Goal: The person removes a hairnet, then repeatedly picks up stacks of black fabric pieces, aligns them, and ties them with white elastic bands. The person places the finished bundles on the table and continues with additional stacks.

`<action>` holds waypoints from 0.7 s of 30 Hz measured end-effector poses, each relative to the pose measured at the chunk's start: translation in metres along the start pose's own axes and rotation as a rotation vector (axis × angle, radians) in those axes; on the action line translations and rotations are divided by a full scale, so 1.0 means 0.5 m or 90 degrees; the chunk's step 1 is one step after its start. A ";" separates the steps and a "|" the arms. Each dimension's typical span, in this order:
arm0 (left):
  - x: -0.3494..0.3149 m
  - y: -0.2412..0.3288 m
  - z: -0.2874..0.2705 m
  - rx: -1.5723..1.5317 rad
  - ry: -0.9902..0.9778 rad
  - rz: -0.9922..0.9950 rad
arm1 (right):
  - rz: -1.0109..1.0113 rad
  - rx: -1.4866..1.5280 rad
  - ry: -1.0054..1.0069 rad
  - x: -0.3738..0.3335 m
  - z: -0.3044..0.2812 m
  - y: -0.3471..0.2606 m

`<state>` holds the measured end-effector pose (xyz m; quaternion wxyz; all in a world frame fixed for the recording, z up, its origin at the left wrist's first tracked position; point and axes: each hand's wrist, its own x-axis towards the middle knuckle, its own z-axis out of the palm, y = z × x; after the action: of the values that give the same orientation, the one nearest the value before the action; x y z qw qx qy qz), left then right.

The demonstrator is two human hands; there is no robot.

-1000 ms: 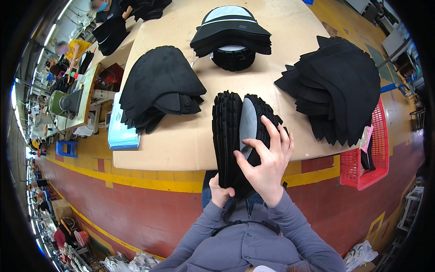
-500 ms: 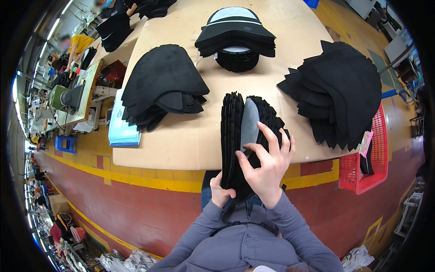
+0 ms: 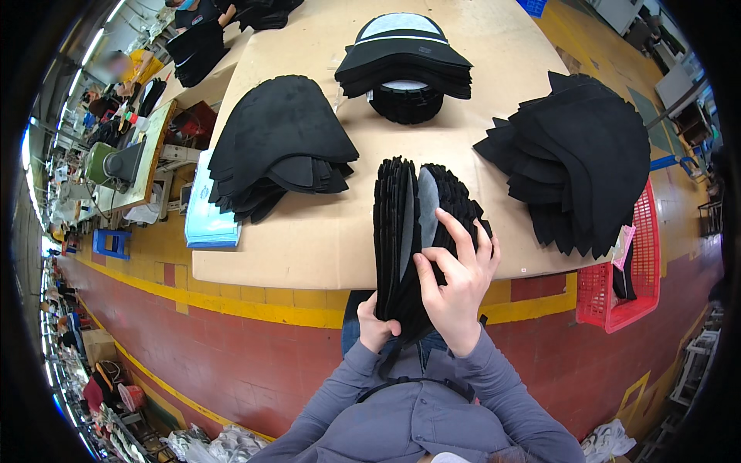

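- The left hand (image 3: 376,328) grips the near, lower end of an upright stack of black cap panels (image 3: 401,231), fingers clenched around its bottom edge.
- The right hand (image 3: 457,282) rests on the right side of the stack, fingers (image 3: 461,231) spread, parting the panels so one grey inner face (image 3: 427,202) shows.
- The stack stands at the near edge of the tan bench (image 3: 309,239), leaning off it toward the person.
- A dark pile of domed panels (image 3: 278,139) lies left, a fanned pile (image 3: 587,162) right, stacked cap brims (image 3: 405,62) beyond.
- A red basket (image 3: 625,285) hangs at the bench's right.
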<state>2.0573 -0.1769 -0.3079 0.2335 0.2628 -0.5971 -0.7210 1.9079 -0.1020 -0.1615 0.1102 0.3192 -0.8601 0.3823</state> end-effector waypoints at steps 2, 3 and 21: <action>0.000 -0.003 -0.002 0.000 -0.003 -0.003 | 0.002 0.002 0.006 -0.001 0.002 0.000; -0.001 -0.003 -0.003 0.000 -0.004 -0.005 | 0.003 0.003 0.009 -0.001 0.002 0.000; -0.001 -0.001 -0.002 -0.037 -0.004 -0.033 | -0.029 -0.097 0.028 -0.001 0.010 -0.004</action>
<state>2.0583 -0.1773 -0.3086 0.2207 0.2688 -0.5695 -0.7448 1.9097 -0.1064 -0.1640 0.1619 0.3208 -0.8766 0.3202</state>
